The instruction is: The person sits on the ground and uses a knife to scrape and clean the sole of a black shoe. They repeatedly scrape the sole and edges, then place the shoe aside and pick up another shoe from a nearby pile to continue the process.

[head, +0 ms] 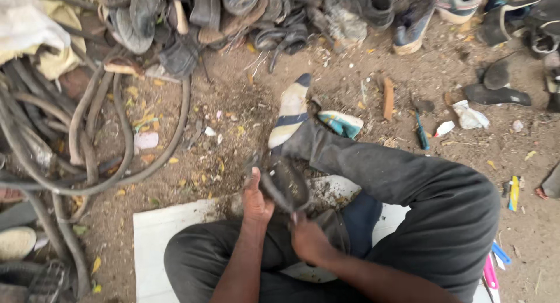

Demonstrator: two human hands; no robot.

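Observation:
I sit cross-legged on a white board (pixel 153 233) laid on dirt ground. My left hand (pixel 256 199) grips one side of a worn dark shoe sole (pixel 287 185) held over my lap. My right hand (pixel 308 237) holds the sole's lower edge; whether a tool is in its fingers I cannot tell. A striped sock (pixel 290 111) covers my outstretched foot beyond the sole.
A heap of old shoes (pixel 280 17) lines the top edge. Thick grey hoses (pixel 87 139) coil at the left. Scattered sandals (pixel 496 87), scraps, a blue pen-like stick (pixel 421 134) and coloured tools (pixel 494 265) lie at the right.

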